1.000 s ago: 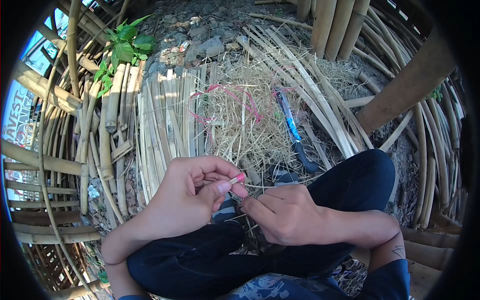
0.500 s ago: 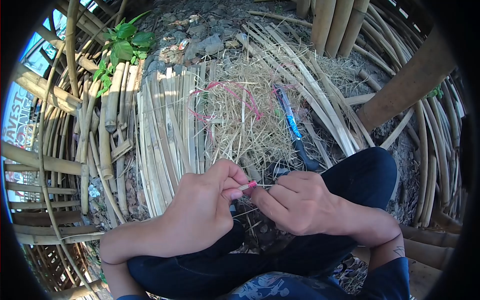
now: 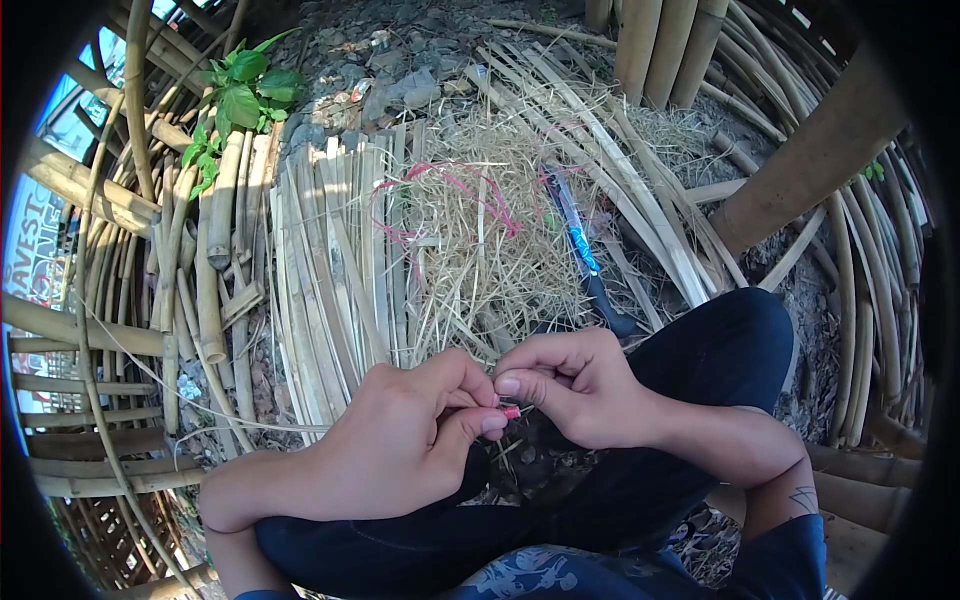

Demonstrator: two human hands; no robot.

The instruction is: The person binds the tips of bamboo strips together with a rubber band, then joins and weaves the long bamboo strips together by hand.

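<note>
In the head view, my left hand (image 3: 415,430) pinches a thin bamboo bundle between thumb and forefinger. Most of the bundle is hidden behind the fingers; its pink wrapping (image 3: 511,412) shows just past my left thumb tip. My right hand (image 3: 585,390) is closed in a pinch right beside it, thumb against forefinger, close to the left fingertips. Whatever the right fingers hold is too small to make out. Both hands are above my lap, in front of my crossed legs.
Split bamboo strips (image 3: 330,250) lie in a row ahead on the left, more strips (image 3: 620,170) on the right. Shavings (image 3: 465,260) with pink string (image 3: 450,178) lie between them. A dark-handled tool with a blue label (image 3: 575,230) rests there. Bamboo posts (image 3: 810,165) stand around.
My right hand has turned and risen slightly, its thumb now showing on the near side. The pink wrapping has dropped lower. A thin pale strand now arcs at the left beside my forearm.
</note>
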